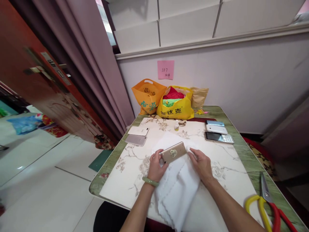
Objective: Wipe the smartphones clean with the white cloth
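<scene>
Head view: a counter (246, 158) is seen from above, its green marbled top largely covered by a floral sheet (125, 187).
Gold phone (179, 150): held above the middle of the counter, over a white cloth (177, 190), with its back and a pale sticker (173, 153) shown and its right end slanted upward.
Left hand (156, 167): grip closed on the left end of the gold phone; a green bangle (150, 181) is worn at the wrist.
Right hand (202, 164): grip pinched on the white cloth, just beside the gold phone's right end.
White cloth: draped in folds between the forearms, its scalloped edge hung toward the near side.
Phones, left: a white phone (138, 130) is laid just beyond a grey phone (135, 140).
Phones, right: a blue phone (215, 123), a pale phone (216, 129) and a keypad phone (218, 137) are laid close together.
Scissors (265, 196): placed at the near right, blades pointed away, handles coloured yellow and red.
Far edge: a small bottle (176, 126) is stood before an orange bag (147, 100), a yellow bag (177, 109) and a brown bag (199, 97).
Wall (231, 71): a pink note (165, 70) is stuck above the bags, handwritten "357".
</scene>
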